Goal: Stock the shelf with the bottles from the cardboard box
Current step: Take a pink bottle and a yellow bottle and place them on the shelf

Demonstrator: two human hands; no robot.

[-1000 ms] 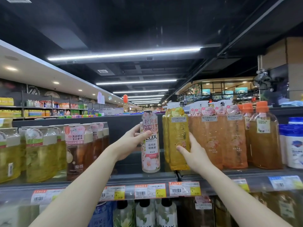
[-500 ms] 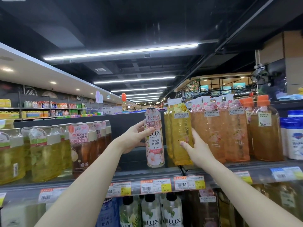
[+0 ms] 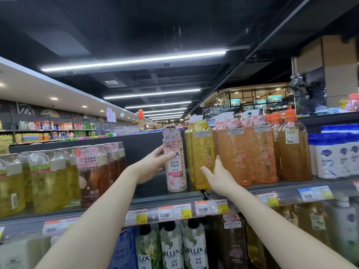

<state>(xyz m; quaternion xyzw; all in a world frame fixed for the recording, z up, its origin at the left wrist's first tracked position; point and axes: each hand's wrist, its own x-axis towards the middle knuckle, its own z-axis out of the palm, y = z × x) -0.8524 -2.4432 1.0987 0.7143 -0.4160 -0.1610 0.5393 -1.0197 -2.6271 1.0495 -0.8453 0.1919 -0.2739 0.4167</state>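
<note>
A tall pink floral LUX bottle [image 3: 174, 162] stands upright on the top shelf [image 3: 167, 199], in the gap between brown and yellow bottles. My left hand [image 3: 153, 166] grips its left side at mid height. My right hand [image 3: 217, 175] lies flat against the lower front of a yellow bottle [image 3: 202, 152] right of the pink one, fingers spread and pressing on it. The cardboard box is out of view.
Orange bottles [image 3: 246, 152] and white and blue bottles [image 3: 334, 154] fill the shelf to the right. Green and brown bottles [image 3: 58, 177] stand at the left. Price tags [image 3: 174, 211] line the shelf edge. More LUX bottles [image 3: 172, 249] stand on the shelf below.
The pink bottle has shifted slightly right, closer to the yellow bottles. My right hand has slid lower on the yellow bottle. The view has tilted a little.
</note>
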